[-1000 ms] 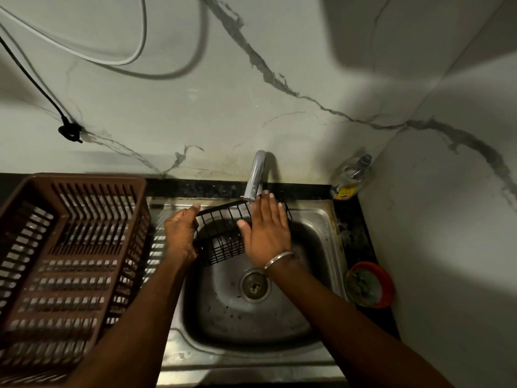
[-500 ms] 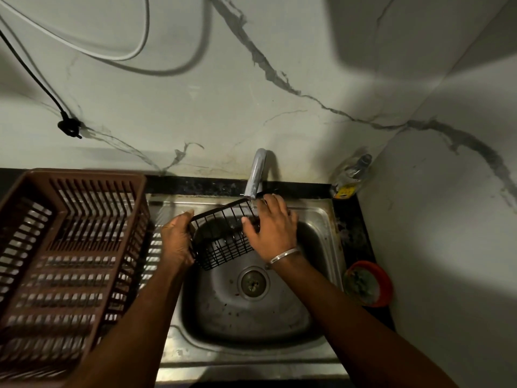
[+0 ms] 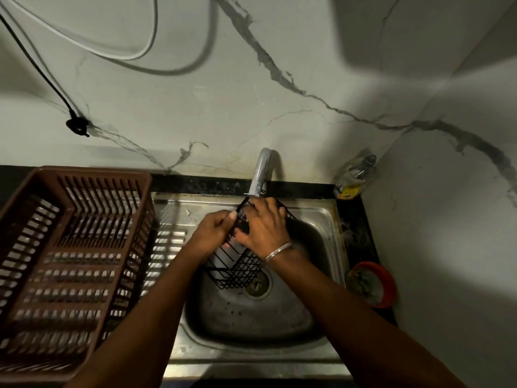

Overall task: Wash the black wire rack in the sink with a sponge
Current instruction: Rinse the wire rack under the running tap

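The rack [image 3: 240, 271] hangs tilted over the sink [image 3: 321, 212], long axis running from tap [image 3: 261, 175] down toward drain [image 3: 256, 285]. Left hand [image 3: 211, 233] grips its left rim; right hand [image 3: 263, 228] lies on top, fingers spread, nearer the tap

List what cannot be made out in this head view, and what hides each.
Head view:
1. sponge: none shows; the right hand covers whatever lies under its palm.
2. black wire rack: its middle is hidden by the left hand and the right hand.
3. tap: too dim to tell whether water runs.
4. brown basket: cut off by the left edge.
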